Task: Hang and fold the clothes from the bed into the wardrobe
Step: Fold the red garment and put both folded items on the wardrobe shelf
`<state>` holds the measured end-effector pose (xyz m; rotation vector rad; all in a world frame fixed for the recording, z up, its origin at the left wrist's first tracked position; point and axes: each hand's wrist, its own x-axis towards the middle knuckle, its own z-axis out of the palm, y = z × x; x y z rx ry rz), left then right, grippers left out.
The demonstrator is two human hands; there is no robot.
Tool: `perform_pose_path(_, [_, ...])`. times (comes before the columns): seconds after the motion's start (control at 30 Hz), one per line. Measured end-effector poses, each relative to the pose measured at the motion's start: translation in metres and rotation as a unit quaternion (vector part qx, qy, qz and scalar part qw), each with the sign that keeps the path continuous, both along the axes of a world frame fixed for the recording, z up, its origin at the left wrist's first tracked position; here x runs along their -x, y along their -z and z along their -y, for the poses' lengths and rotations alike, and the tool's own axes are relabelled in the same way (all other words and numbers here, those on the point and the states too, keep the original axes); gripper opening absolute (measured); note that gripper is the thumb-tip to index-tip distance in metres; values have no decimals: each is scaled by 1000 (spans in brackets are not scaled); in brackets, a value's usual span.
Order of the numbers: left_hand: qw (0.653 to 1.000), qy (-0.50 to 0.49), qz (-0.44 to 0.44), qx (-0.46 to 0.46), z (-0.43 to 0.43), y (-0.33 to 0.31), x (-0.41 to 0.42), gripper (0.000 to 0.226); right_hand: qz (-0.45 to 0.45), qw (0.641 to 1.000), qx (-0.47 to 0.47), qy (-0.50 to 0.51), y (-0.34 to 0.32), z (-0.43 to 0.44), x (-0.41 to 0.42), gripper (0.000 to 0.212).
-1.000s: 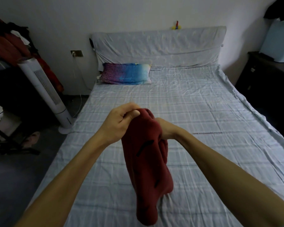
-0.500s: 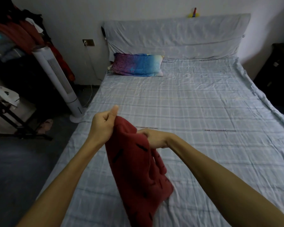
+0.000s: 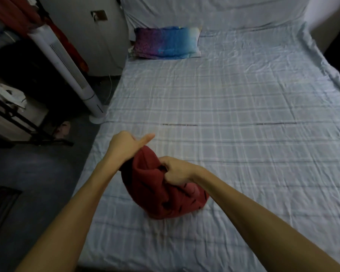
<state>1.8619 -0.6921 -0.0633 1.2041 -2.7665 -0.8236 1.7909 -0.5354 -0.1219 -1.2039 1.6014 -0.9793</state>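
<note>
Though bunched too tightly to show its shape, hangs low over the near part of the bed (image 3: 234, 158): dark red garment (image 3: 155, 193) with black marks, lower end blurred against it. Gripped at its top by the left hand (image 3: 124, 144), thumb out, fingers hidden behind cloth; pinched at a fold by the right hand (image 3: 175, 171). Farther off, blue-purple pillow (image 3: 167, 42) below a headboard (image 3: 204, 10) cut off at the top edge; leftward, white tower fan (image 3: 67, 69).
</note>
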Motion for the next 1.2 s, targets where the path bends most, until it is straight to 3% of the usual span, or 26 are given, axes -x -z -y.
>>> perform_pose_path(0.07, [992,8,17,-122,5,3,-10,62,11,1000,10,-1,1,0,-10,44])
perform_pose_path(0.13, [968,67,14,-242,9,2,-24,62,28,999,17,-13,4,-4,-15,60])
perform_pose_path(0.2, [939,128,-7,-318,14,5,-42,64,-13,1000,1,-10,16,-15,-9,72])
perform_pose_path(0.33, [869,171,-109,-452,16,13,-84,58,-148,967,-207,24,49,-61,17,64])
perform_pose_path(0.4, [839,167,-137,-500,13,17,-98,57,-195,936,-292,8,60,-78,24,38])
perform_pose_path(0.47, [817,180,-142,-529,7,19,-106,54,-240,917,-318,2,69,-87,26,20])
perform_pose_path(0.57, [786,248,-115,-554,-4,20,-111,41,-317,903,-290,15,73,-87,32,23])
perform_pose_path(0.63, [771,277,-89,-566,-15,20,-110,33,-345,911,-225,35,71,-74,33,36])
perform_pose_path(0.77, [777,308,-43,-548,-37,20,-106,32,-398,908,-129,-11,53,-18,16,36])
perform_pose_path(0.9, [789,326,-15,-520,-47,17,-111,36,-414,868,-228,-156,55,36,-24,60])
perform_pose_path(0.93, [795,322,-16,-514,-47,18,-115,36,-384,868,-266,-167,60,44,-33,62])
perform_pose_path(1.0, [805,311,-27,-506,-44,18,-126,37,-250,896,-335,-152,52,53,-55,45])
perform_pose_path(1.07, [813,290,-43,-503,-36,19,-139,37,-187,898,-339,-207,55,64,-71,38])
perform_pose_path(1.17, [820,265,-58,-504,-24,22,-159,33,-142,892,-360,-234,77,58,-85,39])
perform_pose_path(1.2, [822,257,-59,-505,-22,24,-165,32,-182,898,-332,-225,94,55,-86,43])
